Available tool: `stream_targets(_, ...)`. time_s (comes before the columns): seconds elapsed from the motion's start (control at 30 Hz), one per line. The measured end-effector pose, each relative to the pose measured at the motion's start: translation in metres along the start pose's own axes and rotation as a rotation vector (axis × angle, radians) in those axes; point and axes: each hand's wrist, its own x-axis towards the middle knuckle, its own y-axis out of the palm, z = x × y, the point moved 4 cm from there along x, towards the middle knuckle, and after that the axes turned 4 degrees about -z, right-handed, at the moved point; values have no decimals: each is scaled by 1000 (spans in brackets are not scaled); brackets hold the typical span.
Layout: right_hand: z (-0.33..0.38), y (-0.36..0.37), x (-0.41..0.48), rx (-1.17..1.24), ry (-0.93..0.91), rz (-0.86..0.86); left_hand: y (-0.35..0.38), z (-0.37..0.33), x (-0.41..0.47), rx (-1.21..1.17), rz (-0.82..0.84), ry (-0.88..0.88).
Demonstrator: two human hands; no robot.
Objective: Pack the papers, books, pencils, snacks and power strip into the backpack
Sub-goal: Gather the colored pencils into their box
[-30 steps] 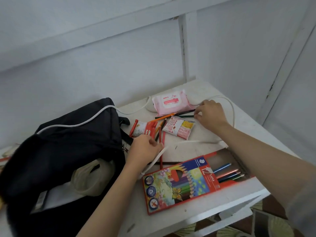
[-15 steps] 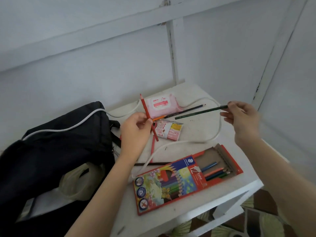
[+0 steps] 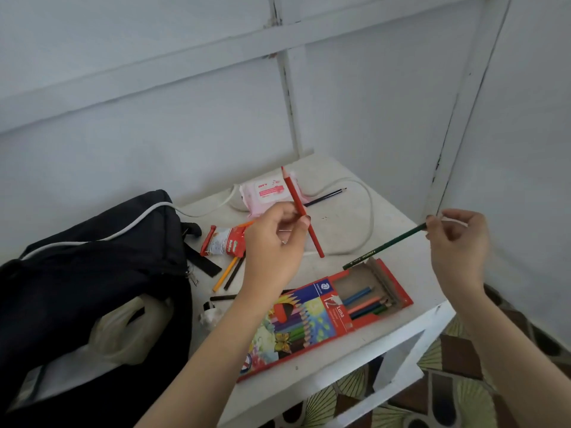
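Left grip [image 3: 272, 242] pinches a red pencil [image 3: 290, 188], tip up. Right grip [image 3: 457, 242] pinches a green pencil [image 3: 386, 246] above the pencil box [image 3: 312, 316] near the front edge of the desk [image 3: 411, 329].

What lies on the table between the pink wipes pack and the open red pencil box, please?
Head view: the white power cable crosses that stretch.

Soft, even daylight; faint shadows, wide-angle bending at edges.
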Motion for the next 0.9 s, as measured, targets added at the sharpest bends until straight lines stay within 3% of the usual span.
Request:
stream_targets(0.13,2,-6,-1,71,32,-45,9,2,-6,-24,33,-13)
stream_targets(0.3,0,-5,-7,-109,-100,126,20,5,-15,13,110,-28)
stream_targets(0.47,-16,2,-11,-292,-75,332,32,12,-23,46,195,-17)
stream_targets(0.57,-19,3,-22,-476,-250,410,37,15,-25,53,206,-14)
stream_targets(0.73,-22,-6,-43,-625,-788,397,46,12,-23,85,240,35)
stream_targets(0.8,-29,-11,-47,-709,-868,418,52,11,-23,95,240,47)
stream_targets(0.9,-42,-14,-55,-729,-817,533,64,11,-27,115,271,82)
